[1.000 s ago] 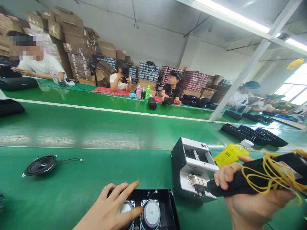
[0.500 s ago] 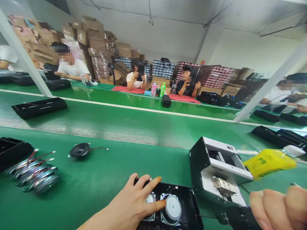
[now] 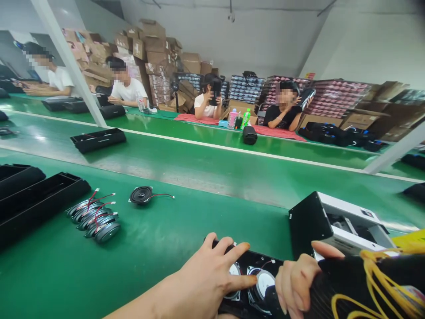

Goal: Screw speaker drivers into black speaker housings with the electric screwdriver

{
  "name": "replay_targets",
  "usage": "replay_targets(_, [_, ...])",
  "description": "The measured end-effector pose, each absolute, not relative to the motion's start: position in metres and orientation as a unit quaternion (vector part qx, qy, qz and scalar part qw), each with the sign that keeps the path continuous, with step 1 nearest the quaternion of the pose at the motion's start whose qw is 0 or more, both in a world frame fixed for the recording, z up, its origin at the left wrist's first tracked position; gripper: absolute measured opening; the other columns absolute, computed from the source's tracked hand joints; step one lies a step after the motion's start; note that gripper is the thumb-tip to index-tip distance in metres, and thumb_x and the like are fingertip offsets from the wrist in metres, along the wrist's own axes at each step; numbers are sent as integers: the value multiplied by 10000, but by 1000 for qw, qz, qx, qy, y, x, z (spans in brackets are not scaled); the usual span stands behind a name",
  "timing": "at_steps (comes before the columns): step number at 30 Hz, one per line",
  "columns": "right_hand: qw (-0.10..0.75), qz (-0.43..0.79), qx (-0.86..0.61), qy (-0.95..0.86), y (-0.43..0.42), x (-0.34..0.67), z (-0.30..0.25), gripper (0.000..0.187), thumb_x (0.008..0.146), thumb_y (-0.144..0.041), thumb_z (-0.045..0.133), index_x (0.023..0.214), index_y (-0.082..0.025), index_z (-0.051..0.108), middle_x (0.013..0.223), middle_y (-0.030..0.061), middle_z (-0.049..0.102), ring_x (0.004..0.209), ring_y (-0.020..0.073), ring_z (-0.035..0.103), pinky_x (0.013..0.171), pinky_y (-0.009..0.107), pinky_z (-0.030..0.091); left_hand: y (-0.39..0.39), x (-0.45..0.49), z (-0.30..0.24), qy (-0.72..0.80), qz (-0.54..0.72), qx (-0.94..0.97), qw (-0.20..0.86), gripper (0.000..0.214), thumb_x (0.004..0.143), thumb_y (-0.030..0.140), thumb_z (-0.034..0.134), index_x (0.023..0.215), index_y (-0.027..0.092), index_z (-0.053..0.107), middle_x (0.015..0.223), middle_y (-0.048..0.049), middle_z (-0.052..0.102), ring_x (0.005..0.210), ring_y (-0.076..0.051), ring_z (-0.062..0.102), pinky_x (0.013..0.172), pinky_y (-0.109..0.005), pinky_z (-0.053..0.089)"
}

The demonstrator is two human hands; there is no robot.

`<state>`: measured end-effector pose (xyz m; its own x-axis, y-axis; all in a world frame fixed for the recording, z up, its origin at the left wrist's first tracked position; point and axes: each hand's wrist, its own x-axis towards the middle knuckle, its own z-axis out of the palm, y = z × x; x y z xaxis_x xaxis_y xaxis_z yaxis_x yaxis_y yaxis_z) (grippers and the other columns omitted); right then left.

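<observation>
My left hand (image 3: 212, 270) lies across a black speaker housing (image 3: 244, 259), its fingers spread over the far wall and the speakers inside, holding the housing against the table. Two round speakers with pale backs sit in the housing; one speaker (image 3: 264, 280) shows just right of my index finger, with a thin lead and white plug. My right hand (image 3: 299, 281) is closed around a black electric screwdriver (image 3: 327, 288) with a yellow cord (image 3: 373, 270) looped at its rear. Its front end is over the right speaker, and its tip is hidden.
A black-and-white screw feeder (image 3: 310, 223) stands behind my right hand, with a yellow packet (image 3: 410, 239) beside it. To the left are a row of speakers (image 3: 99, 221), a single speaker (image 3: 141, 195) and black housings (image 3: 46, 199). Several people sit across the green table (image 3: 186, 221).
My right hand has brought the screwdriver left, from beside the screw feeder to over the housing. My left hand keeps its hold. The view has turned left.
</observation>
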<state>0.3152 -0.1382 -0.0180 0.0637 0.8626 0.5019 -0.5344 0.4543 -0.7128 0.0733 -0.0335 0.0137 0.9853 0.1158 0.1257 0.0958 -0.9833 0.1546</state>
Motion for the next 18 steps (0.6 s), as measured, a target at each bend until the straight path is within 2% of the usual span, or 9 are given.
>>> replay_targets(2, [707, 507, -147, -471, -140, 312, -21, 405, 1109, -531, 451, 1369, -401, 733, 604, 31, 727, 271, 205, 533, 289, 285, 461, -34, 73, 15, 53, 64, 994, 75, 621, 1061, 740, 499, 1603, 437, 492, 1719, -165, 415, 1350, -415, 580, 1062, -681, 510])
replay_targets(3, [704, 510, -154, -469, -141, 313, -22, 406, 1107, -523, 460, 1422, -428, 699, 666, 47, 763, 310, 224, 583, 311, 307, 498, -34, 73, 16, 54, 62, 994, 77, 622, 1063, 737, 498, 1606, 432, 492, 1722, -164, 412, 1358, -418, 577, 1064, -685, 510])
replay_targets(5, [696, 520, -170, -465, -141, 316, -24, 407, 1086, -550, 511, 1419, -424, 707, 651, 47, 750, 348, 252, 625, 331, 339, 532, -35, 73, 19, 56, 57, 994, 81, 627, 1063, 732, 507, 1606, 420, 499, 1725, -162, 415, 1372, -422, 573, 1073, -690, 510])
replay_targets(8, [715, 504, -195, -443, -142, 315, -27, 480, 1014, -636, 623, 1394, -364, 731, 542, 6, 647, 300, 221, 550, 307, 306, 484, -35, 73, 25, 59, 53, 993, 87, 626, 1063, 727, 514, 1599, 402, 516, 1721, -167, 431, 1383, -426, 577, 1082, -692, 511])
replay_targets(12, [755, 464, -235, -399, -149, 296, -20, 591, 982, -780, 544, 1356, -366, 740, 580, 3, 627, 319, 191, 510, 313, 292, 440, -36, 72, 28, 60, 49, 993, 91, 619, 1074, 721, 497, 1603, 400, 514, 1716, -167, 441, 1390, -428, 577, 1085, -698, 509])
replay_targets(15, [768, 460, -270, -354, -155, 285, -10, 607, 1000, -790, 485, 1337, -359, 745, 608, 17, 631, 384, 206, 559, 360, 308, 469, -36, 72, 26, 60, 53, 993, 90, 619, 1073, 729, 487, 1601, 407, 511, 1718, -158, 434, 1384, -424, 576, 1080, -698, 512])
replay_targets(18, [759, 474, -260, -363, -153, 289, -7, 569, 1025, -761, 459, 1371, -395, 725, 639, 23, 663, 430, 223, 607, 385, 318, 497, -37, 72, 25, 59, 59, 993, 89, 617, 1068, 728, 502, 1594, 405, 521, 1723, -148, 432, 1378, -420, 574, 1083, -690, 510])
